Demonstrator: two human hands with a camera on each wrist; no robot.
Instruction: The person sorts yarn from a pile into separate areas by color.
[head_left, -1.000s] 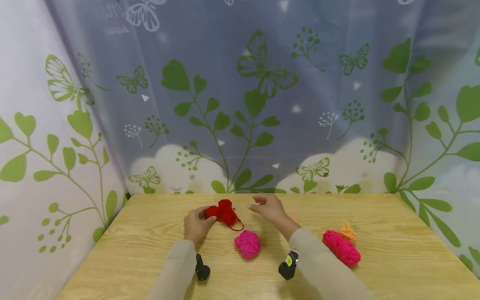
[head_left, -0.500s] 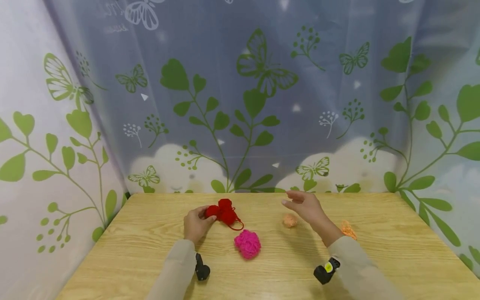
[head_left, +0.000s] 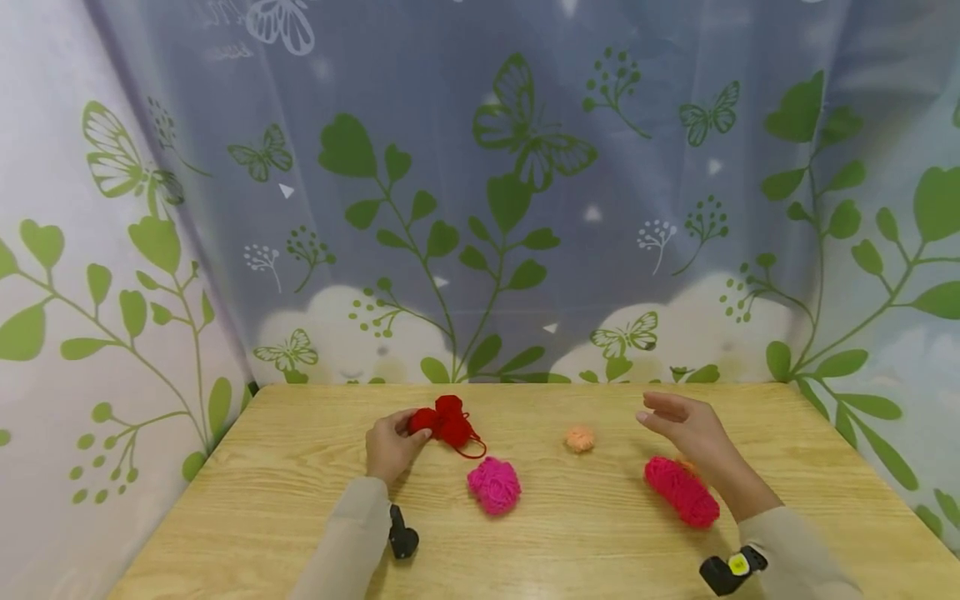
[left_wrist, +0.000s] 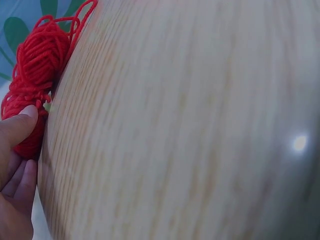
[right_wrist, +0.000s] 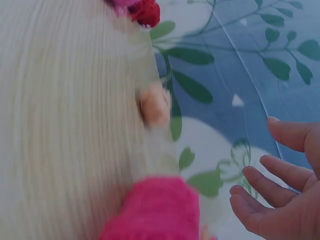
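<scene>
My left hand [head_left: 392, 447] pinches one end of a bundle of red yarn [head_left: 452, 423] near the back of the table. In the left wrist view the thumb lies on the wound red strands [left_wrist: 45, 52], and a loose loop trails off the far end. My right hand [head_left: 693, 437] hovers with fingers apart and nothing in them, just above and behind a hot-pink skein of yarn [head_left: 681, 492]. That skein looks large and blurred in the right wrist view. An orange yarn piece behind it is mostly hidden by the skein and hand.
A magenta ball of yarn [head_left: 494, 486] lies mid-table, in front of the red bundle. A small peach ball of yarn [head_left: 580, 439] sits farther back, between the hands. Patterned curtain [head_left: 525, 250] rises behind the wooden table [head_left: 300, 467].
My right hand has travelled right, from near the red yarn past the peach ball to above the hot-pink skein. The left hand keeps its hold on the red yarn.
</scene>
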